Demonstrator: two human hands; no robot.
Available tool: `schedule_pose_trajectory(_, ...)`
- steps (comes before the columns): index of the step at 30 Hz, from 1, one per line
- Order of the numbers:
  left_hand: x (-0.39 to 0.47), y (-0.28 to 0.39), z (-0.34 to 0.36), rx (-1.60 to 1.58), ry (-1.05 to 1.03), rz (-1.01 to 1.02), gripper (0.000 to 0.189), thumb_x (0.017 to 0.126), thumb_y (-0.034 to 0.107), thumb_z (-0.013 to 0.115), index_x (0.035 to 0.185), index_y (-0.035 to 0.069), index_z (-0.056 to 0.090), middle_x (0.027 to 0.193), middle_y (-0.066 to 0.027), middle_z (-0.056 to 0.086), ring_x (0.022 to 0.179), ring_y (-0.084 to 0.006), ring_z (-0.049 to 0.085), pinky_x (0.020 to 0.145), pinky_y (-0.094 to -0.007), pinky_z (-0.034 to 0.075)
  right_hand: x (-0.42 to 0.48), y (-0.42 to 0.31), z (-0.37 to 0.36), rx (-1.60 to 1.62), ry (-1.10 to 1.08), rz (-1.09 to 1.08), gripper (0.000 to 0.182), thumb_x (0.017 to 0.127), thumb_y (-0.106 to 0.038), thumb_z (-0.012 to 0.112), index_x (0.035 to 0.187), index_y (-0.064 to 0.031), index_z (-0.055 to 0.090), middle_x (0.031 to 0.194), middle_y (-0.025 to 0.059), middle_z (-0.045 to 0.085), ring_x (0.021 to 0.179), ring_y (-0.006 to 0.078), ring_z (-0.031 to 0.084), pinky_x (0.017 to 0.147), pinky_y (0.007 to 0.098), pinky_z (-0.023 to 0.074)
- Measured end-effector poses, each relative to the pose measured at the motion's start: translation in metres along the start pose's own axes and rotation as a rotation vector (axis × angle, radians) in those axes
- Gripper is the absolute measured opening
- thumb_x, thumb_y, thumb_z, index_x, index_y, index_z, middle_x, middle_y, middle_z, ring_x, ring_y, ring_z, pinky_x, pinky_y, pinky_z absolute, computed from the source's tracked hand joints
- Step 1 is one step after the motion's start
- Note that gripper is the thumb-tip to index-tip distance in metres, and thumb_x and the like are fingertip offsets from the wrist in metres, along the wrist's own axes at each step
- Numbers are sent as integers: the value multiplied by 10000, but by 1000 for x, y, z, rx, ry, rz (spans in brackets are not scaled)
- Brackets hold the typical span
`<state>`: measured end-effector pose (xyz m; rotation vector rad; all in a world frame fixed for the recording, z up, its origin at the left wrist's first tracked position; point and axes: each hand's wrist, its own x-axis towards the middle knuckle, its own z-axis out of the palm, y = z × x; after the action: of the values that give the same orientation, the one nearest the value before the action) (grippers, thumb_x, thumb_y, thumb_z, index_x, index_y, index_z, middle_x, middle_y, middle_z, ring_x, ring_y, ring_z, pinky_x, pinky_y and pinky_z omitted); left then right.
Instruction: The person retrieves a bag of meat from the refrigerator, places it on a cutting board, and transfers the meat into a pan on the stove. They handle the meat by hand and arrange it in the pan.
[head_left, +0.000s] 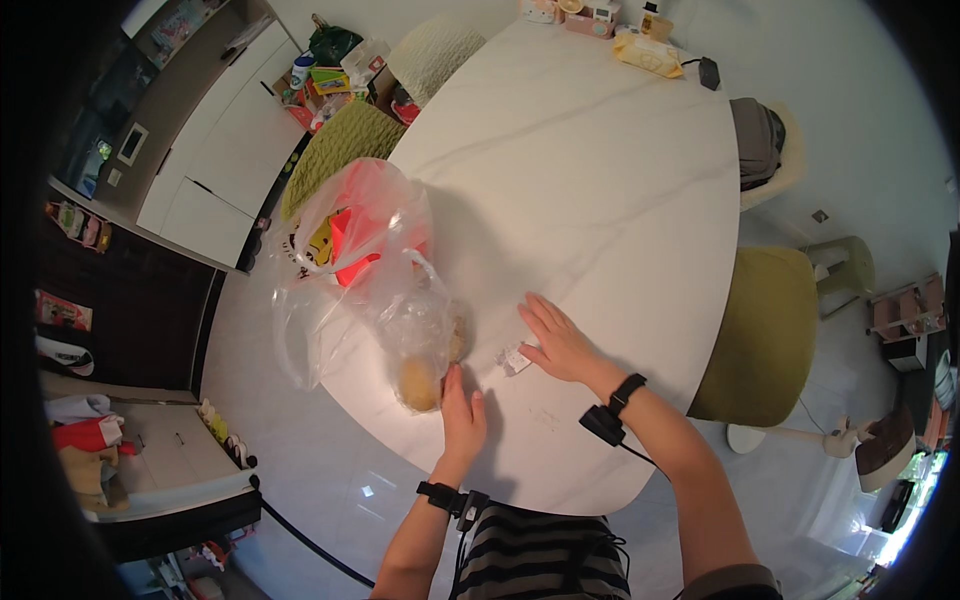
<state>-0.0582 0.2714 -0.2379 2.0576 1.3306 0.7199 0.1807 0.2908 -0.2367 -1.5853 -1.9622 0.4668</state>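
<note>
My left hand (462, 420) is at the near left of the table, fingers extended and thumb apart, against or right beside a clear plastic bag (415, 322). A round yellowish item (418, 383), possibly a potato or fruit, lies in the bag's near end. Just beyond my left fingertips is a brownish item (457, 335) in clear wrapping. My right hand (559, 341) is spread palm down over the tabletop. Its thumb tip reaches a small crumpled plastic scrap with a printed label (514, 360); whether they touch is unclear. Neither hand grips anything.
A large translucent carrier bag (382, 199) with red and yellow contents stands on the left of the white marbled table (600, 172). Small crumbs (544, 416) lie before me. A wipes pack (649, 54) sits at the far end. Green chairs (757, 334) (341, 146) flank the table.
</note>
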Motion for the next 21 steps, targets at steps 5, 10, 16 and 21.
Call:
schedule_pose_trajectory(5,0,-13,0,31,64,-73,530,898,121,419,1345,-116,260,1357,-306,335,1246,-435,331,1064,-454,223,-3,-16,18,51,-325,-348,663,857,-362,567,1350,18,339,1441,192,281,1332,304,285,1095,416,240)
schedule_pose_trajectory(10,-3,-17,-8,100,-62,-42,566,895,198,415,1355,-97,266,1364,-307,323,1252,-434,324,1060,-488,208,-17,-35,9,232,-480,-339,647,863,-351,554,1352,15,340,1442,183,284,1331,301,284,1101,403,237)
schedule_pose_trajectory(16,-8,-2,-7,222,-275,44,568,899,263,413,1383,-14,300,1462,-207,254,1365,-356,220,1096,-479,158,103,24,18,10,-196,-274,630,864,-327,552,1355,5,340,1445,160,291,1338,301,267,1104,389,231)
schedule_pose_trajectory(21,-12,7,-14,144,-437,148,541,907,259,422,1384,21,330,1459,-169,287,1361,-297,254,1100,-436,178,139,35,38,-199,-228,-504,644,845,-370,562,1339,-2,374,1441,156,311,1340,259,280,1109,379,226)
